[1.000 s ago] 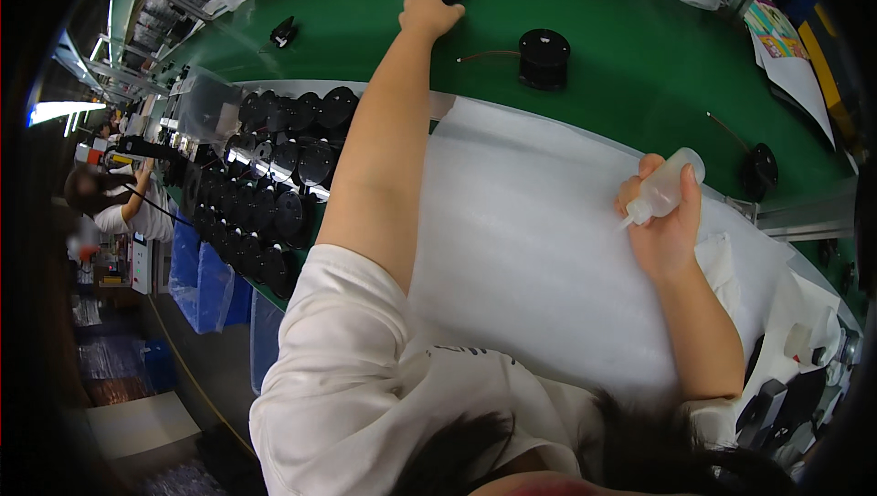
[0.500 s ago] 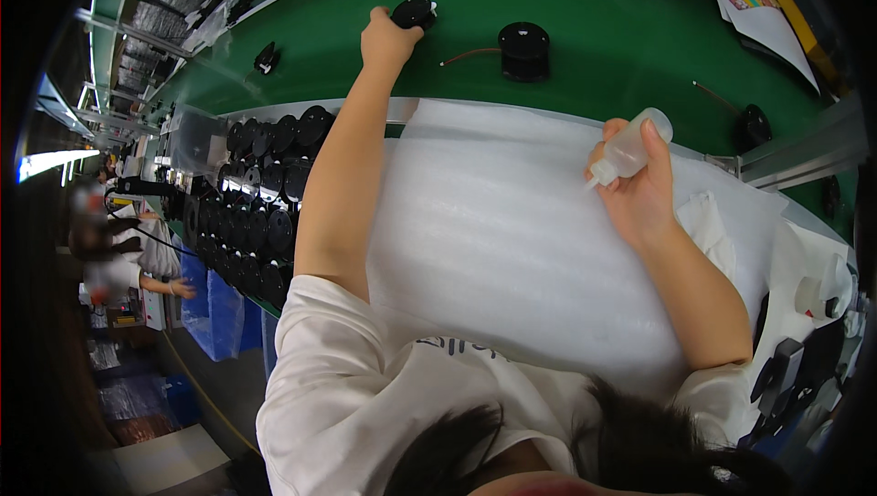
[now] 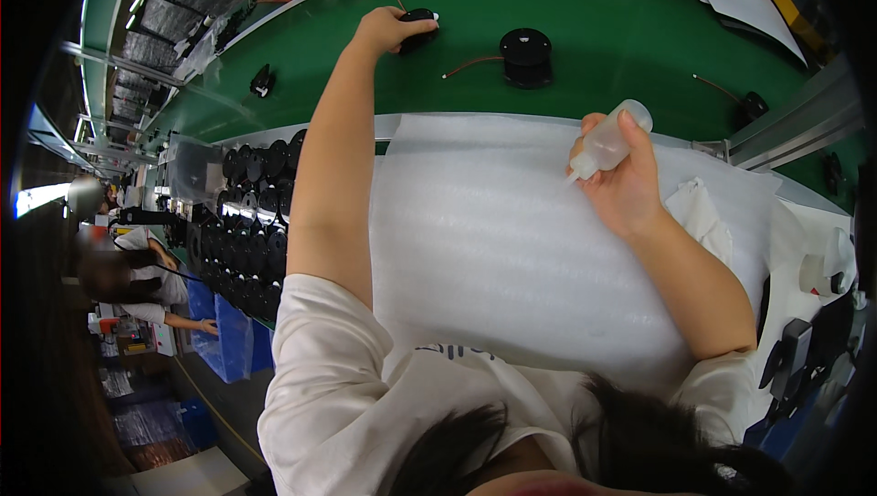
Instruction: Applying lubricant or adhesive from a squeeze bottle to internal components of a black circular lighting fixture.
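Observation:
At the far side of the green work surface [image 3: 320, 67], my left hand [image 3: 384, 32] is closed around a round black part [image 3: 419, 15] with a thin wire sticking out. My left arm is stretched far forward. My right hand [image 3: 626, 187] grips a translucent squeeze bottle [image 3: 618, 136] with a narrow nozzle, tilted so the nozzle points down and left above the white foam sheet [image 3: 512, 231]. Between the two hands, farther back than the bottle, a round black part [image 3: 525, 59] with a reddish wire stands on the green surface.
Black discs [image 3: 247, 240] fill rows left of the sheet. Other black parts lie at the far left [image 3: 262, 82] and right [image 3: 751, 105], the latter near a metal post [image 3: 795, 121]. A white cloth [image 3: 699, 217] rests right. Another person [image 3: 151, 281] works beside a blue bin [image 3: 233, 341].
My left hand has turned over the round black part, which now sits more tilted in it. My right hand and the bottle have shifted slightly left. The whole view has turned a little.

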A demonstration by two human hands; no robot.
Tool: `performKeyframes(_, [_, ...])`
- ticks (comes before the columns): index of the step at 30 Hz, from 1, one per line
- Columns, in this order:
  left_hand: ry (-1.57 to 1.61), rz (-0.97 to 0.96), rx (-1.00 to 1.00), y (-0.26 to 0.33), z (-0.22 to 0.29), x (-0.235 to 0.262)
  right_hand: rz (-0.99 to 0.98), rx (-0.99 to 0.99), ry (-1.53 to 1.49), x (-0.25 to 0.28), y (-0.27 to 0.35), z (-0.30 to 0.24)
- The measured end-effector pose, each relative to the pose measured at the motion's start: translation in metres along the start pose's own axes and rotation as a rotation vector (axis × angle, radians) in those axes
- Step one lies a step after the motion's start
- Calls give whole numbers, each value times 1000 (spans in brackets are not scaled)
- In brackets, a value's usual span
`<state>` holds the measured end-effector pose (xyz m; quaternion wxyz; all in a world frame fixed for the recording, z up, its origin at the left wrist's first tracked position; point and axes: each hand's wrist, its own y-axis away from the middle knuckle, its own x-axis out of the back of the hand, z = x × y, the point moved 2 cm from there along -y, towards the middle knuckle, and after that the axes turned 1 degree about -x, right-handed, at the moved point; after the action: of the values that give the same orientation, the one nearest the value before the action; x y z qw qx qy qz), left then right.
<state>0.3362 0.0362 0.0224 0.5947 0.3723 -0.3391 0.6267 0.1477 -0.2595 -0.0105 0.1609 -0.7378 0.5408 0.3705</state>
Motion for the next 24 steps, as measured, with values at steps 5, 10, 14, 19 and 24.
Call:
performKeyframes(5, [73, 147, -38, 13, 7, -10, -15, -19, -61, -3, -3, 0])
performKeyframes(10, [652, 188, -124, 63, 38, -14, 99, 92, -85, 4, -2, -6])
performKeyframes(14, [1294, 4, -187, 131, 64, -17, 189, 138, -204, -17, 15, -31])
performKeyframes(19, [893, 278, -803, 187, 100, -31, -53, 732, 410, -34, 41, -57])
performKeyframes(24, [387, 141, -1159, 207, 111, -33, -268, 1129, 885, -49, 67, -68])
